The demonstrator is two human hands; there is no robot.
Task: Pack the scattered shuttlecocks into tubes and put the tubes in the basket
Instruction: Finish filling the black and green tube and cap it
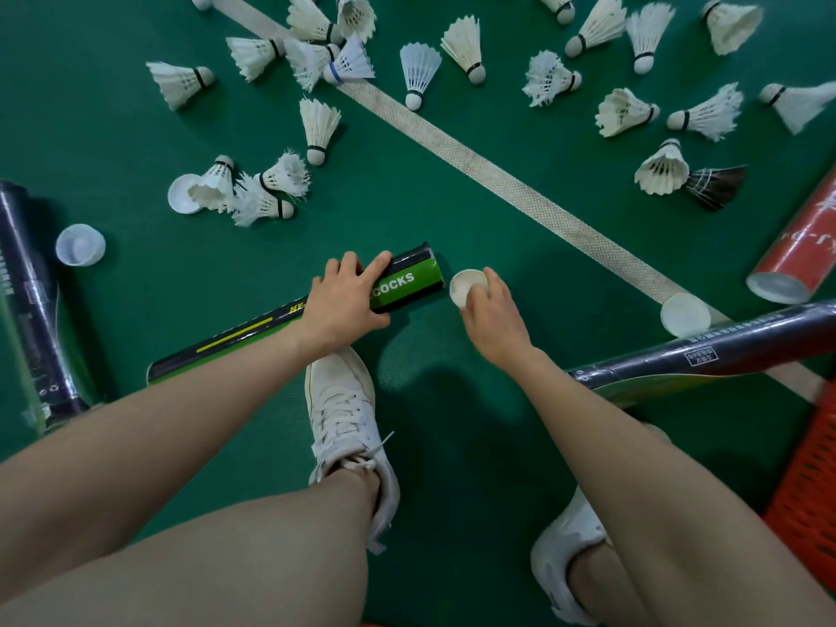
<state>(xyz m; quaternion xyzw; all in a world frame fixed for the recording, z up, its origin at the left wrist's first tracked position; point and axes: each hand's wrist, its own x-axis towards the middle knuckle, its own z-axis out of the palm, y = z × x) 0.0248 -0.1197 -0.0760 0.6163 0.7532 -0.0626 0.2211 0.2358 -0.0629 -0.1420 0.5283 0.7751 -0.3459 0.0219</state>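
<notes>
Crouched on a green court (113,129), a person's left hand (344,305) grips the green tube (407,282) near its mouth while the right hand (491,319) pinches a white cap (466,285) just beside that opening. Whether the cap is going on or coming off is hard to say. Shuttlecocks (320,124) lie scattered beyond the tube, with the orange basket (809,481) well to its right. If capping, the next move calls for the cap square to the rim.

Green-black tube (407,282) showing glossy printed wrap. Cap (466,287) looking like smooth white plastic. Shuttlecocks (420,70) showing white feathers, some fraying. Court floor (135,129) looking matt, finely grained; line tape (497,178) showing woven texture.
</notes>
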